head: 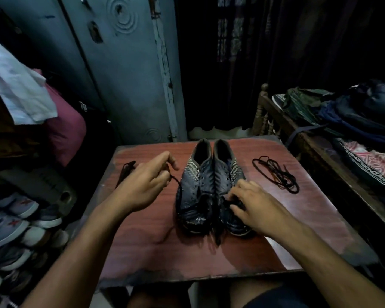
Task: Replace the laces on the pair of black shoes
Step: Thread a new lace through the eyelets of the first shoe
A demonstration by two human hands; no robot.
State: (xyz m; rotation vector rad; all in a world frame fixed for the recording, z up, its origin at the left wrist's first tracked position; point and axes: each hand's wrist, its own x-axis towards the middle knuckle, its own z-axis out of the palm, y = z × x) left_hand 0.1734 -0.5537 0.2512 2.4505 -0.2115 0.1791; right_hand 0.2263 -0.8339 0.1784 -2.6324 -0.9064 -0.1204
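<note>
With the black shoes [211, 187] side by side on the tabletop [142, 241], the left hand [142, 185] pinches a lace [176, 181] and should draw it out steadily while the right hand's [253, 205] curled fingers [236, 210] pin the toe.

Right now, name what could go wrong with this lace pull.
The left hand pinches the lace of the left shoe; a hard pull could drag the shoe. The right hand presses only the right shoe. The loose laces nearby could get mixed up.
</note>
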